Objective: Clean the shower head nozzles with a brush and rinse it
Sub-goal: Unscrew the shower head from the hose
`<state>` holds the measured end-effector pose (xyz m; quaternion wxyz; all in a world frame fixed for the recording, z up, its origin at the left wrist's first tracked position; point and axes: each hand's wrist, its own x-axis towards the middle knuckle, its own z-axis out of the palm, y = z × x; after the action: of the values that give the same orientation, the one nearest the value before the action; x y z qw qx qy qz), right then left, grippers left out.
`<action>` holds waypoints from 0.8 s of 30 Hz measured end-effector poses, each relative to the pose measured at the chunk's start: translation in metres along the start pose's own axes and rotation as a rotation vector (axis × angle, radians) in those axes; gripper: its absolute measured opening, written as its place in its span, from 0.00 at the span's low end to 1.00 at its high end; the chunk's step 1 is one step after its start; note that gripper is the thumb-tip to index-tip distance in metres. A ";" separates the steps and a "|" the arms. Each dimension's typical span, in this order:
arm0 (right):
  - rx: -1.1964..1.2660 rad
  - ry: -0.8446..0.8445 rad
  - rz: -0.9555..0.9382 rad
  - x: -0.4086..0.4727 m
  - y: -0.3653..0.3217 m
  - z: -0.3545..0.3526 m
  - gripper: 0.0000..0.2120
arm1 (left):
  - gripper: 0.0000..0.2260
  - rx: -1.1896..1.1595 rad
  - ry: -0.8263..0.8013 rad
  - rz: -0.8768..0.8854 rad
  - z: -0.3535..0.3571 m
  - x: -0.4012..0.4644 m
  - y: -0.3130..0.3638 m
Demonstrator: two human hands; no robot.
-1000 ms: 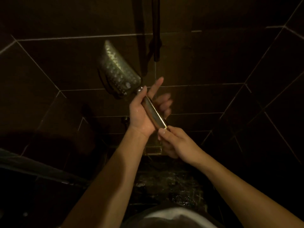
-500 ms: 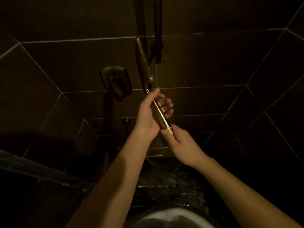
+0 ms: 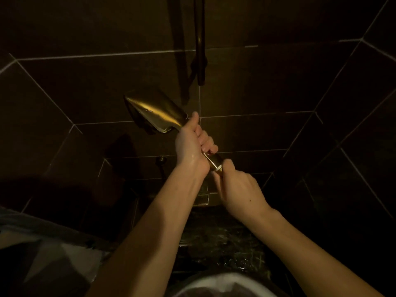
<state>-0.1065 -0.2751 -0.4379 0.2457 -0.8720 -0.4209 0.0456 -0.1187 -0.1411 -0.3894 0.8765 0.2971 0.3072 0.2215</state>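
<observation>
Head view, my left hand: my left hand (image 3: 191, 144) sits just above the middle of the view, fingers (image 3: 205, 139) curled tight round the handle of the shower head, thumb up toward its neck. The back of the hand and wrist look wet.
Head view, my right hand: my right hand (image 3: 236, 185) lies at about 4 o'clock from the left one and touches its wrist. Its fingers are curled in around the lowest tip of the handle; how far they close on it I cannot tell, since the back of the hand hides them.
Head view, shower head: the gold shower head (image 3: 157, 114) slants from my hands toward 10 o'clock, its smooth back turned to me with a few drops on it. The nozzle face is turned away and does not show. The bare end of the handle (image 3: 215, 161) pokes out between my two hands.
Head view, surroundings: a dark rail (image 3: 200, 39) hangs down the brown wall tiles (image 3: 85, 82) at 12 o'clock. A small fitting (image 3: 160, 160) sits on the wall at 9 o'clock from my left wrist. The dark marbled floor (image 3: 214, 232) lies below my forearms. Pale cloth (image 3: 214, 286) shows at 6 o'clock, at the bottom edge.
</observation>
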 end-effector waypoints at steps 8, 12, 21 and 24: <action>0.774 -0.247 0.077 0.003 -0.001 -0.025 0.12 | 0.07 -0.044 -0.318 0.061 -0.007 0.000 0.006; 1.222 -0.512 0.199 -0.002 -0.006 -0.029 0.11 | 0.14 -0.227 -0.510 -0.012 -0.014 0.007 0.006; 0.142 -0.137 0.017 -0.001 0.008 -0.023 0.07 | 0.17 0.000 0.081 0.055 0.008 -0.001 -0.004; 0.345 -0.155 0.016 0.000 0.007 -0.031 0.05 | 0.13 0.065 -0.017 0.051 0.008 -0.004 0.001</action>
<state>-0.0928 -0.2904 -0.4143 0.3579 -0.8144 -0.4174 0.1859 -0.1157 -0.1461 -0.3822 0.8631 0.3349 0.2991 0.2311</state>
